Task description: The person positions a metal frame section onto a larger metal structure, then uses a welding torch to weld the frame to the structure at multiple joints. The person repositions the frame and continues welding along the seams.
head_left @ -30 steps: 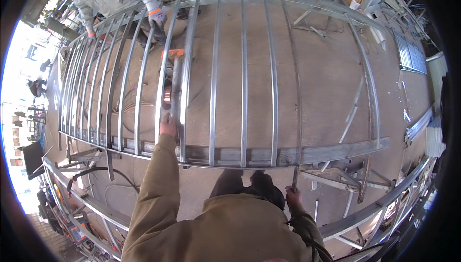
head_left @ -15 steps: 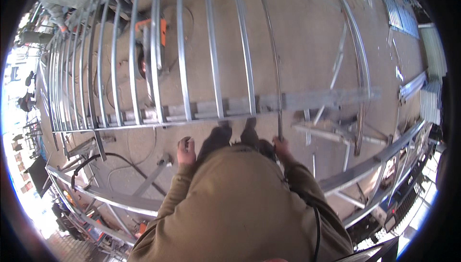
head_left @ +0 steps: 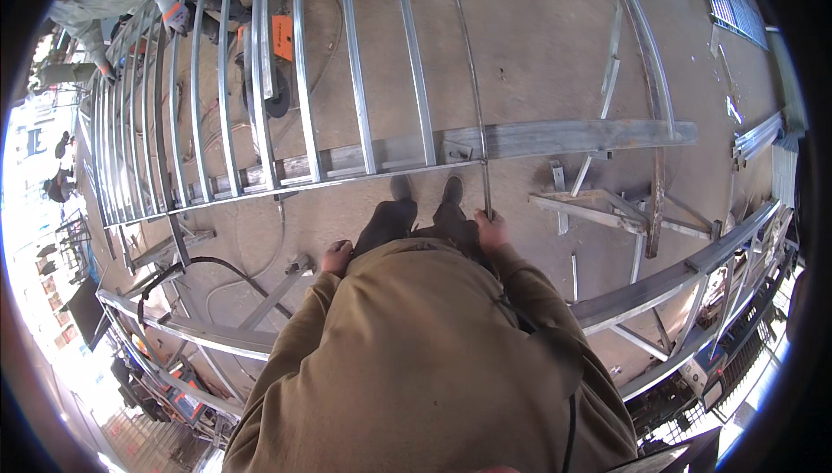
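My right hand [head_left: 492, 230] is closed around the near end of a thin dark metal bar [head_left: 472, 74], which runs away from me across a wide horizontal beam [head_left: 572, 137]. To the left of that bar lies a large frame of parallel silvery metal bars [head_left: 357, 83], its near rail [head_left: 303, 185] just ahead of my shoes. My left hand [head_left: 337, 258] hangs beside my left thigh with curled fingers, apart from the frame; whatever it may hold is hidden.
A co-worker in grey, wearing gloves [head_left: 177, 18], bends over the frame's far left. An orange tool [head_left: 282, 37] lies beneath the bars. Metal trestles [head_left: 598, 213] stand at right, and a curved-looking rail [head_left: 685, 278] passes beside me. A dark hose [head_left: 217, 261] loops at left.
The whole view has shifted, and the frame now appears higher and further left. My left hand has come in closer to my thigh. The right hand keeps its hold on the bar.
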